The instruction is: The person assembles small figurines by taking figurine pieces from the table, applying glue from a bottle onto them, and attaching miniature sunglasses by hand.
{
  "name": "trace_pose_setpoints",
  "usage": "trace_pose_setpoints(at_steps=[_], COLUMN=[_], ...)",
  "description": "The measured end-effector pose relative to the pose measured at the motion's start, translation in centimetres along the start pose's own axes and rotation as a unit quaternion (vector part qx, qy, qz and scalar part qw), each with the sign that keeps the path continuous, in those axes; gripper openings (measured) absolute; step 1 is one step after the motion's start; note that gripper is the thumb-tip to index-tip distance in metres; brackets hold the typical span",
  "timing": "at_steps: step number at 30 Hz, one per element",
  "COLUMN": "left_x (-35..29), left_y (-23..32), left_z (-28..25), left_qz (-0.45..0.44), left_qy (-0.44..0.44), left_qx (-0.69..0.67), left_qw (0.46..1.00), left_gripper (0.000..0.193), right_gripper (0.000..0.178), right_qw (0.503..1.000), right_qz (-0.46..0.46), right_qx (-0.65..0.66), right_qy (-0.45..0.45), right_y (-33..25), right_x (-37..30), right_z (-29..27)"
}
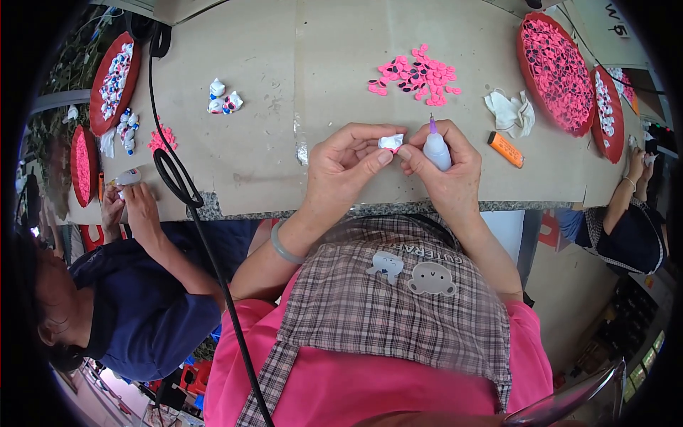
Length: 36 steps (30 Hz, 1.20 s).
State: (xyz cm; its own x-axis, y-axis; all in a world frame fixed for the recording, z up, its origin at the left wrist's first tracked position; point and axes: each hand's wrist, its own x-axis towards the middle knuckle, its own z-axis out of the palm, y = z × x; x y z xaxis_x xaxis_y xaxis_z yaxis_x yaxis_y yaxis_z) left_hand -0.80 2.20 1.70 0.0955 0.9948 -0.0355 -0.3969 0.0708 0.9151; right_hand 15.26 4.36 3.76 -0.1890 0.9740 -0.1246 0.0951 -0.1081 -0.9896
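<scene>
Between the thumb and fingers of my left hand (343, 162) is a small white piece (390, 141) with a pink edge along its underside. My right hand (457, 171) is wrapped round a squeeze bottle (437, 153) with a pale body and a narrow purple tip pointing away from me. The right thumb and a fingertip also reach the pink edge of the white piece. Beyond the hands lies a loose pile of pink pieces (420, 77), several with dark ovals. A few white pieces with blue and pink marks (225, 102) sit farther left.
An orange box-shaped object (506, 149) and crumpled white cloth (511, 114) lie right of my hands. Red trays (521, 53) of small pieces line both sides. A black cable (186, 192) hangs at left. Co-workers' hands (135, 206) work at both sides.
</scene>
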Motion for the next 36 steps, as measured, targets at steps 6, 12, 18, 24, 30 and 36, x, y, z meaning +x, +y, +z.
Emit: trace_pose_setpoints(at_steps=[6,12,18,24,30,36], left_x=[-0.1,-0.2,0.1,0.0,0.0,0.2], left_y=[-0.3,-0.7,-0.9,-1.1,-1.4,-1.1], left_z=[-0.1,-0.4,-0.7,-0.9,-1.0,-1.1], left_qz=[0.024,0.029,0.016,0.012,0.062,0.094], left_qy=[-0.012,0.000,0.003,0.003,0.001,0.000], left_qx=[-0.011,-0.016,-0.056,-0.122,-0.055,-0.015], left_qw=[1.000,0.999,0.998,0.992,0.997,0.995], left_gripper=[0.023,0.022,0.021,0.022,0.023,0.023], right_gripper=[0.014,0.016,0.018,0.021,0.019,0.016], right_qw=[0.999,0.998,0.998,0.998,0.996,0.995], right_qz=[-0.030,-0.026,-0.020,-0.015,-0.081,-0.083], right_qx=[0.027,0.032,0.047,0.063,0.028,0.057], right_qy=[0.034,0.042,0.024,-0.011,-0.008,-0.001], right_y=[0.7,1.2,1.0,0.9,1.7,2.0], right_x=[0.0,0.4,0.8,0.8,0.8,0.9], right_z=[0.6,0.9,0.9,0.7,0.9,1.4])
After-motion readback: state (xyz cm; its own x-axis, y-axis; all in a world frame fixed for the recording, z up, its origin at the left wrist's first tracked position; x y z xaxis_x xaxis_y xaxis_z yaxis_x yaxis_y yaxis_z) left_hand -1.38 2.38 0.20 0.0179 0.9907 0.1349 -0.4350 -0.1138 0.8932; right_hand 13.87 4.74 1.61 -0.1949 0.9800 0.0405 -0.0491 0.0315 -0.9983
